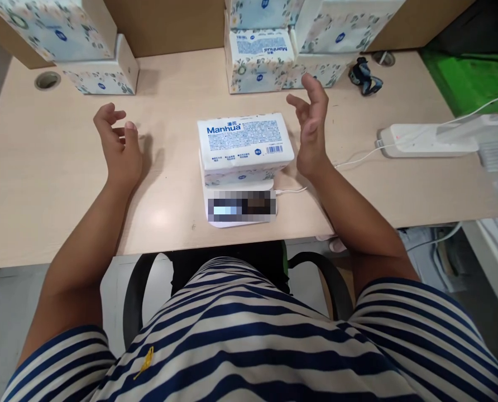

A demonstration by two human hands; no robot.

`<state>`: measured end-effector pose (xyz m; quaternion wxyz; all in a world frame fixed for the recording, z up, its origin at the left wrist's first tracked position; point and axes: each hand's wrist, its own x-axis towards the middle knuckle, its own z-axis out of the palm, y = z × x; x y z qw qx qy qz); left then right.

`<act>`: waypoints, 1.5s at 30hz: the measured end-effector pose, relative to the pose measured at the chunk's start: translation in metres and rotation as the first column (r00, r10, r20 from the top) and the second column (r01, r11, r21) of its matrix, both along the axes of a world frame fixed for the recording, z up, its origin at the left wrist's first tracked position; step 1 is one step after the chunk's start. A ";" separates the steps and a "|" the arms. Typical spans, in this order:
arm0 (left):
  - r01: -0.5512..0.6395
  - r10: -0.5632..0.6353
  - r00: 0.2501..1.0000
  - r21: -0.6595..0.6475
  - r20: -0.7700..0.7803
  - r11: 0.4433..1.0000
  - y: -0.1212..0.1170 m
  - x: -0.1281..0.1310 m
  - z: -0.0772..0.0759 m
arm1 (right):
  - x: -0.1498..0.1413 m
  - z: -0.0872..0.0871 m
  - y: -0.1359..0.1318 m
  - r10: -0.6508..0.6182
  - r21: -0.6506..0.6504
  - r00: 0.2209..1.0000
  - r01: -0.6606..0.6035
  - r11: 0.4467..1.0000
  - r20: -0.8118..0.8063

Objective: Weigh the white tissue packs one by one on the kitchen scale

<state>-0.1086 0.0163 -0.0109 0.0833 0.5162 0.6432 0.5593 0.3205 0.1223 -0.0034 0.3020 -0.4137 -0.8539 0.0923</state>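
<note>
Pale wood surface (173,212) holds the tissue pack (244,142) on a white scale (240,223), between the left grip (121,142) and right grip (310,120), both empty, fingers loosely curled open.

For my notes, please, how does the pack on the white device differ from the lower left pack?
The front pack rests on the white device; the lower left pack, on the desk. The front pack's top is uncovered; the lower left pack bears another pack. Both are floral.
</note>
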 end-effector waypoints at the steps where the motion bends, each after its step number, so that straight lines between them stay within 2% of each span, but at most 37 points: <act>1: 0.000 0.000 1.000 -0.002 -0.013 1.000 0.001 -0.001 -0.001 | 0.000 -0.001 0.000 0.002 0.005 1.000 -0.002 1.000 0.010; 5: -0.001 0.001 0.999 -0.005 -0.049 1.000 0.005 -0.008 -0.007 | 0.000 -0.005 0.001 0.008 -0.009 1.000 -0.008 1.000 -0.015; 8: -0.003 0.001 0.996 -0.017 -0.085 1.000 0.006 -0.011 -0.010 | 0.001 -0.012 0.007 0.089 -0.033 0.976 -0.098 0.995 -0.199; 12: -0.032 0.026 0.989 -0.039 -0.143 0.999 0.004 -0.012 -0.012 | 0.000 -0.020 0.015 0.203 0.002 0.870 -0.227 0.974 -0.450; 16: -0.052 0.043 0.988 -0.062 -0.149 0.997 0.005 -0.012 -0.012 | -0.002 -0.018 0.013 0.204 -0.008 0.839 -0.241 0.970 -0.505; 21: -0.059 0.049 0.992 -0.085 -0.115 0.995 0.013 -0.022 -0.017 | -0.005 -0.014 0.006 0.154 -0.095 0.839 -0.237 0.967 -0.523; 23: -0.065 0.061 0.994 -0.034 -0.096 0.997 0.015 -0.023 -0.019 | -0.007 -0.014 0.007 0.156 -0.106 0.806 -0.261 0.960 -0.572; 25: -0.061 0.071 0.993 0.102 -0.096 0.993 0.012 -0.018 -0.018 | -0.009 -0.015 0.010 0.142 -0.175 0.770 -0.314 0.933 -0.622; 27: -0.027 0.056 0.991 0.230 -0.123 0.973 0.003 -0.005 -0.015 | -0.010 -0.014 0.012 0.124 -0.262 0.769 -0.359 0.896 -0.628; 29: 0.046 -0.005 0.987 0.253 -0.161 0.966 -0.010 0.012 -0.010 | -0.010 -0.010 0.013 0.140 -0.274 0.811 -0.347 0.897 -0.569; 30: 0.092 -0.051 0.982 0.231 -0.180 0.969 -0.016 0.020 -0.008 | -0.009 -0.008 0.012 0.170 -0.236 0.837 -0.332 0.913 -0.520; 33: 0.288 -0.252 0.925 0.091 -0.283 0.953 -0.031 0.037 -0.005 | -0.005 0.004 0.003 0.307 -0.071 0.891 -0.348 0.935 -0.335; 36: 0.456 -0.447 0.838 -0.047 -0.312 0.889 -0.035 0.046 -0.005 | -0.002 0.017 -0.010 0.377 -0.030 0.906 -0.390 0.921 -0.190; 40: 0.595 -0.606 0.773 -0.117 -0.189 0.795 -0.038 0.063 -0.010 | -0.001 0.028 -0.027 0.430 -0.058 0.902 -0.432 0.900 -0.040; 42: 0.661 -0.673 0.734 -0.127 -0.091 0.739 -0.044 0.073 -0.012 | -0.003 0.028 -0.035 0.500 -0.002 0.866 -0.500 0.866 0.003; 45: 0.732 -0.731 0.679 -0.149 0.069 0.665 -0.055 0.084 -0.012 | -0.009 0.025 -0.048 0.595 0.112 0.803 -0.590 0.800 -0.018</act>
